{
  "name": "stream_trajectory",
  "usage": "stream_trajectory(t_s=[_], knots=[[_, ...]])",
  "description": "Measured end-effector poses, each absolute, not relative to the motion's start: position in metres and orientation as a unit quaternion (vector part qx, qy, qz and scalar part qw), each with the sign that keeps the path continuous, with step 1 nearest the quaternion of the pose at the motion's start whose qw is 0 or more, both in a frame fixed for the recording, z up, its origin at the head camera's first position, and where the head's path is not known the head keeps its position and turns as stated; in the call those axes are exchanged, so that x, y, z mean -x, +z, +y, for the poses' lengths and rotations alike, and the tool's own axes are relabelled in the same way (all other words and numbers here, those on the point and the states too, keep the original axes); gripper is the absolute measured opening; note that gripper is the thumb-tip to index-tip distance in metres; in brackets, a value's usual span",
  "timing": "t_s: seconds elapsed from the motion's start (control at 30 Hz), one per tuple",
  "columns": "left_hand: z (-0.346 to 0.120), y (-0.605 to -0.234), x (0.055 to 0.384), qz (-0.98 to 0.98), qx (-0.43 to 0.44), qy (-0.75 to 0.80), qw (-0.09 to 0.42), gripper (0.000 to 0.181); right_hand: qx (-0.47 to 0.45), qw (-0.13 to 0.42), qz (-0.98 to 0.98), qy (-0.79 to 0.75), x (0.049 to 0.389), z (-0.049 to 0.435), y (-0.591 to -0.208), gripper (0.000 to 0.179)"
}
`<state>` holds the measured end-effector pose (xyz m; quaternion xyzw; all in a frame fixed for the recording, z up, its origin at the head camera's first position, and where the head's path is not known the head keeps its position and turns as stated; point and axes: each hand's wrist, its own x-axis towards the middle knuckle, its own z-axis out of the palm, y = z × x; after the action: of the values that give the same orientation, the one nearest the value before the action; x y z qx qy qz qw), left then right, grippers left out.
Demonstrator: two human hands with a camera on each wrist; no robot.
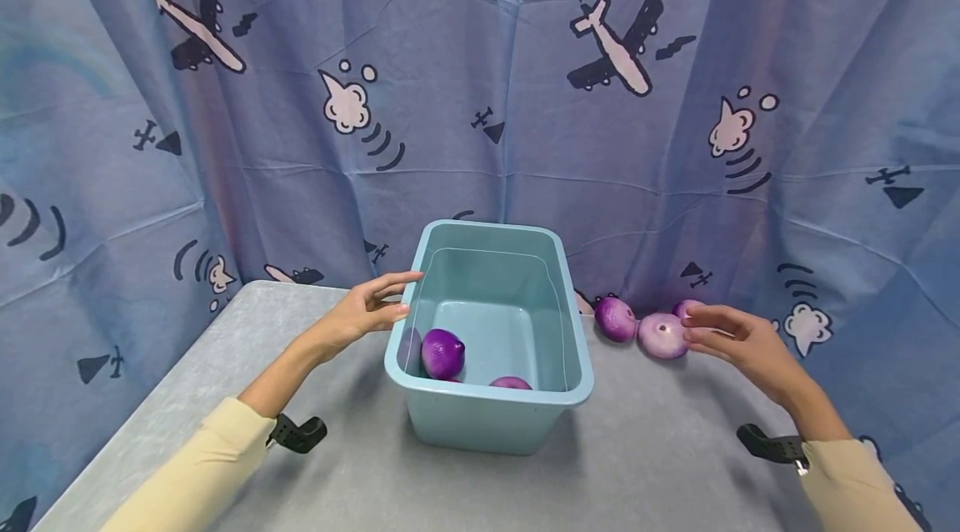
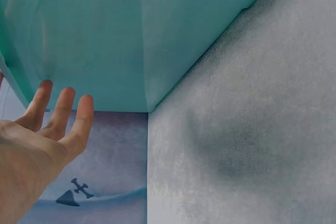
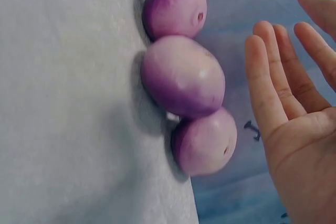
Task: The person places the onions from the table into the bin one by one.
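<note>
A pale teal plastic bin (image 1: 487,424) stands mid-table with two red onions inside, one red onion (image 1: 442,353) against its left wall and another onion (image 1: 512,383) mostly hidden behind the front rim. My left hand (image 1: 363,311) is at the bin's left rim, fingers extended along its outer wall. In the left wrist view, three fingers (image 2: 63,114) show beside that wall. My right hand (image 1: 738,340) hovers close to three purple-and-white onions at the table's back right: a left onion (image 1: 615,320), a middle onion (image 1: 660,338) and a partly covered onion (image 1: 684,308). Its palm holds nothing.
The grey table (image 1: 315,465) reaches back to a blue curtain (image 1: 465,98) printed with planes and clouds. Black straps (image 1: 298,434) with camera mounts sit on both wrists. The three loose onions lie near the table's back edge, by the curtain.
</note>
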<state>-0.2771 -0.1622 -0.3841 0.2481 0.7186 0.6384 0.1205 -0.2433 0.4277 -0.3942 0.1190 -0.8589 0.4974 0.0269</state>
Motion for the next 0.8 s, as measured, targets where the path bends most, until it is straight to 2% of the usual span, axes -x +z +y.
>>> stream_trajectory(t_s=[0.3, 0.53, 0.63, 0.8], knots=[[-0.162, -0.384, 0.277, 0.72, -0.245, 0.638, 0.123, 0.06, -0.084, 0.034, -0.889, 0.449, 0.244, 0.45, -0.405, 0.054], [-0.162, -0.385, 0.277, 0.727, -0.241, 0.631, 0.121, 0.06, -0.076, 0.026, -0.875, 0.477, 0.241, 0.461, -0.419, 0.055], [-0.163, -0.385, 0.277, 0.729, -0.24, 0.63, 0.119, 0.06, -0.075, 0.037, -0.873, 0.48, 0.239, 0.459, -0.423, 0.052], [-0.162, -0.385, 0.277, 0.729, -0.244, 0.629, 0.117, 0.06, -0.049, 0.069, -0.888, 0.453, 0.238, 0.448, -0.429, 0.058]])
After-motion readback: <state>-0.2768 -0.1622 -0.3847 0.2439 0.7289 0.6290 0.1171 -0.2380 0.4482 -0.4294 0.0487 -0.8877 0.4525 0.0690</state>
